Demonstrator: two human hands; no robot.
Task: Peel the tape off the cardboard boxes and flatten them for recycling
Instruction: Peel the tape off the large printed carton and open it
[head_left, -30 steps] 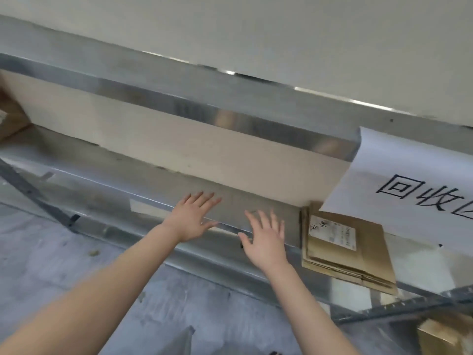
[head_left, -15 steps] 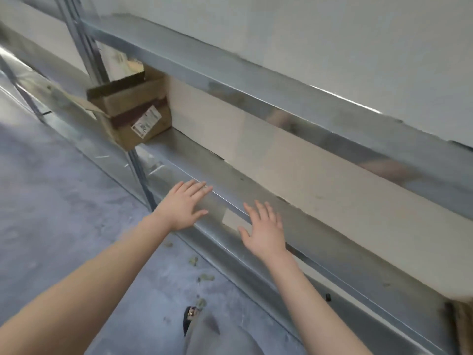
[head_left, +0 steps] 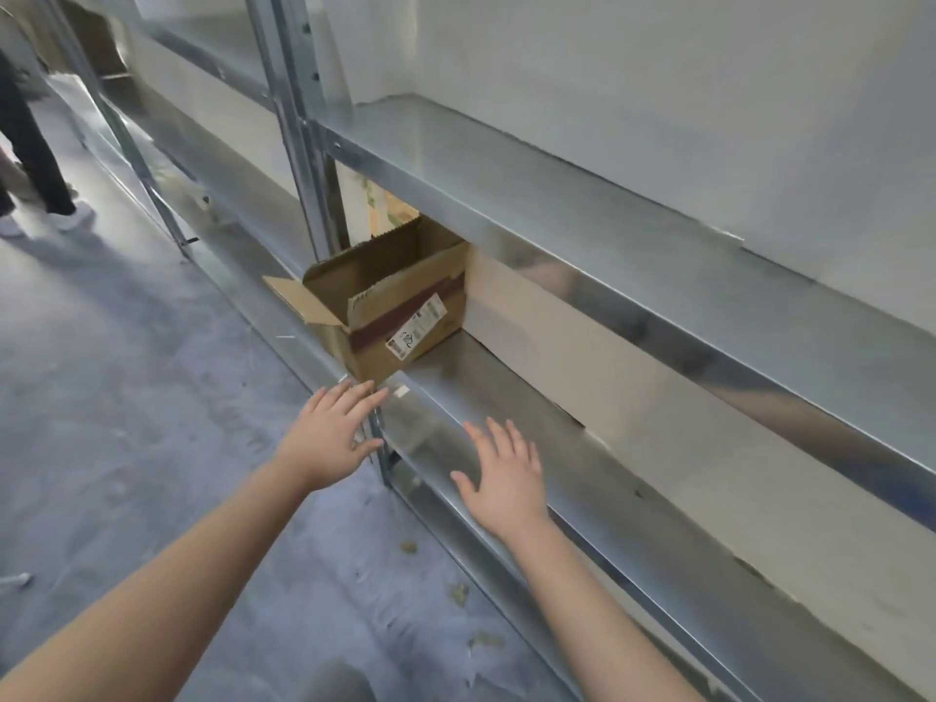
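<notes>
An open brown cardboard box (head_left: pixel 400 316) stands on the lower metal shelf (head_left: pixel 506 397), its flaps up. A dark tape band and a white label (head_left: pixel 416 326) run across its near side. My left hand (head_left: pixel 329 438) reaches out with straight spread fingers, its fingertips just short of the box's near bottom corner. My right hand (head_left: pixel 501 473) hovers flat and spread over the shelf's front lip, to the right of the box. Neither hand holds anything.
A metal upright (head_left: pixel 304 144) rises just left of the box. A second shelf (head_left: pixel 608 195) overhangs the box closely. A long flat cardboard sheet (head_left: pixel 658 397) leans along the back of the lower shelf. A person's legs (head_left: pixel 30 159) stand at far left on the grey floor.
The view has swung left along the shelving, and the open box now sits much nearer, right in front of my left fingertips. Both hands stay open and outstretched.
</notes>
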